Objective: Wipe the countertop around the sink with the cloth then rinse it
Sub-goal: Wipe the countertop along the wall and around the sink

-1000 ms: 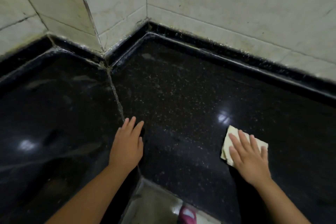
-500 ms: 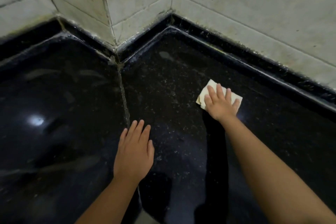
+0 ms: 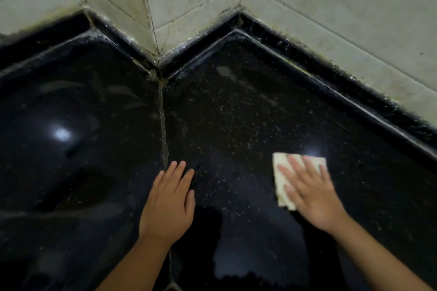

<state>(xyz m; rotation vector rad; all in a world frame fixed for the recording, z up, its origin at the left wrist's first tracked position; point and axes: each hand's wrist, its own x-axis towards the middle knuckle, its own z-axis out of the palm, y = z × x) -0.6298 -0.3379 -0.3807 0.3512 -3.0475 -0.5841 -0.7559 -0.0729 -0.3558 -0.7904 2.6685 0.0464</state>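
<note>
Cloth [image 3: 281, 172]: pale folded square, flat on black counter [image 3: 248, 106], right of the seam. Right hand [image 3: 309, 194] presses it, fingers straight. Left hand [image 3: 169, 203] rests flat beside the seam, empty. Likely soft, light, limp; best pinched at an exposed edge.

The cloth [image 3: 281, 179] is small, pale yellow and folded into a flat square. It lies flat on the countertop [image 3: 236, 125], on the right side, well away from the wall corner. Part of it is hidden under a hand. The countertop is black, shiny stone with tiny light specks and some dull smears, and a thin seam runs down its middle.
</note>
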